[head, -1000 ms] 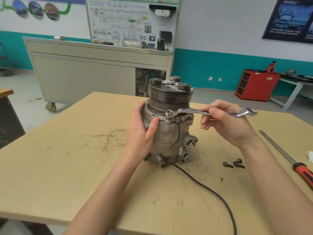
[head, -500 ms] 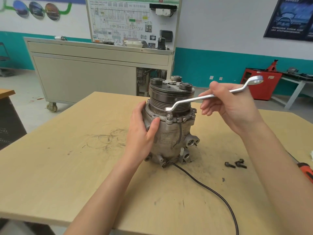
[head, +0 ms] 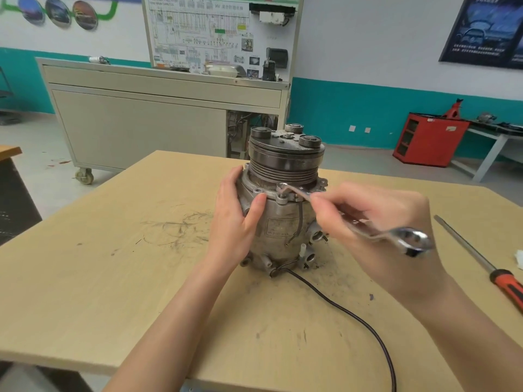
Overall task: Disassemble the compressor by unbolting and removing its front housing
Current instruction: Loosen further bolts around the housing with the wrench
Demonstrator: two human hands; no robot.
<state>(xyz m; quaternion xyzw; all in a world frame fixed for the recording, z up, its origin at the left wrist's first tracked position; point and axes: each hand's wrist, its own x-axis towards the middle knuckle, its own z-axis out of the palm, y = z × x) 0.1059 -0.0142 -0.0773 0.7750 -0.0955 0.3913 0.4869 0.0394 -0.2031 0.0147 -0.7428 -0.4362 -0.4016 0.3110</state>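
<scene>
A dirty grey compressor (head: 278, 230) stands upright on the wooden table (head: 113, 292), its grooved pulley and clutch plate (head: 285, 154) on top. My left hand (head: 236, 219) clasps the left side of its body, thumb against the flange. My right hand (head: 376, 222) holds a silver ring wrench (head: 407, 239). The wrench's far ring sits on a bolt (head: 282, 190) at the front of the flange, and its near ring points towards me on the right. A black cable (head: 353, 315) runs from the compressor's base to the table's near edge.
A screwdriver (head: 486, 264) with a red and black handle lies at the right of the table. A small dark speck (head: 371, 297) lies near my right wrist. Behind the table stand a grey wheeled cabinet (head: 158, 123) and a red cabinet (head: 430, 140).
My right hand swung the wrench handle from up and to the right down towards me, its ring staying at the front bolt. My left hand stayed on the compressor. The loose bolts are now hidden.
</scene>
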